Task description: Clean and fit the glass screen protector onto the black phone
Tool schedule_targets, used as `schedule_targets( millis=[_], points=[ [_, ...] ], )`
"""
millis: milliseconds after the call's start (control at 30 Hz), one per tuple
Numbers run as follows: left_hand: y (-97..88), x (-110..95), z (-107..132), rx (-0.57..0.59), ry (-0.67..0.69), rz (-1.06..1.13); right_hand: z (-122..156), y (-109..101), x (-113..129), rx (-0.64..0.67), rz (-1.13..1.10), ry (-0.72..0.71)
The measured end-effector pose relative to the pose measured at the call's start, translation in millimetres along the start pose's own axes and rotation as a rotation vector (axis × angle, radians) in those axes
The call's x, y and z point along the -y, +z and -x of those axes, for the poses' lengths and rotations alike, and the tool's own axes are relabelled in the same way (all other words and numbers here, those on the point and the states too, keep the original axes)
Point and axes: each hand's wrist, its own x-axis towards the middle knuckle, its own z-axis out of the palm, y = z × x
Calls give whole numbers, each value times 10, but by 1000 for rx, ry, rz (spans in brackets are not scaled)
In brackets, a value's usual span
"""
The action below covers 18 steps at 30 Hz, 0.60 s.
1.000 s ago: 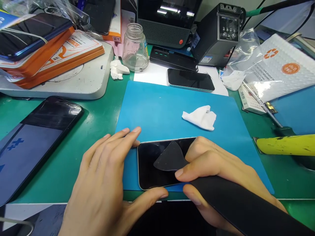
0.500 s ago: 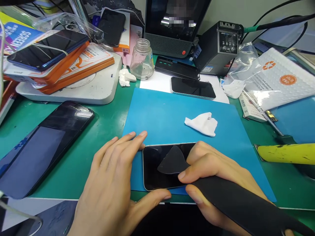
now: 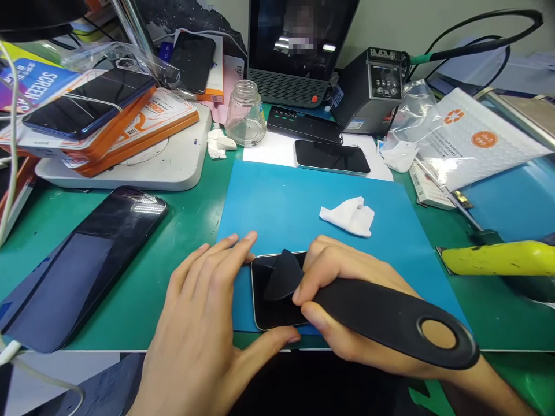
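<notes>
A smartphone [image 3: 277, 315] with a dark screen lies flat on the blue mat [image 3: 269, 202], close to the desk's front edge. My left hand [image 3: 203, 312] is open around its left end, fingers stretched past the far corner and the thumb along the near side. In my right hand [image 3: 333, 271] is a black scraper [image 3: 390, 318], gripped near its neck. The wide pointed blade rests on or just over the screen; contact is unclear. Its long handle, with a round hole, slants toward the lower right. My right hand covers the phone's right part. A crumpled white wipe [image 3: 349, 216] lies behind it.
Left is a large dark phone [image 3: 104, 254]; orange-edged boxes [image 3: 143, 127] are stacked behind it. A glass jar [image 3: 246, 115], another phone [image 3: 332, 157] and a black control box [image 3: 368, 92] stand farther back. A yellow-handled tool [image 3: 498, 258] lies right.
My right hand and the scraper have moved left along the screen, and the whole handle now shows. My left hand stays around the phone's end. The camera view has shifted slightly.
</notes>
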Motion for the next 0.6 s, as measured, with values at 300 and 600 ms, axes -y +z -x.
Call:
schedule_targets(
  millis=[300,600],
  points=[
    [20,-7,18,-26,-58,53,-98,-35,29,57,-95,26],
    [27,-111,-18,-59,-87,84,-176,-22,54,98,-174,101]
  ],
)
